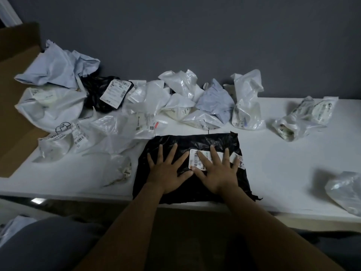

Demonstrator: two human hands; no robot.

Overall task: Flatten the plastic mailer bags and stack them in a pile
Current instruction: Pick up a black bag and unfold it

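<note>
A black mailer bag (205, 139) lies spread flat at the front edge of the white table (283, 153). It carries a white shipping label (203, 153). My left hand (168, 173) rests palm down on the bag's left half, fingers spread. My right hand (216, 171) presses palm down on the right half, its fingers over the label. Neither hand grips anything. Several crumpled white and pale blue mailer bags (175, 98) lie in a row behind the black bag.
A brown cardboard box (13, 118) stands at the left with crumpled bags (50, 102) spilling from it. Another black crumpled bag (97, 90) lies at the back left. Clear plastic bags sit at the right (304, 118) and near the front right edge (345, 190). A grey wall rises behind.
</note>
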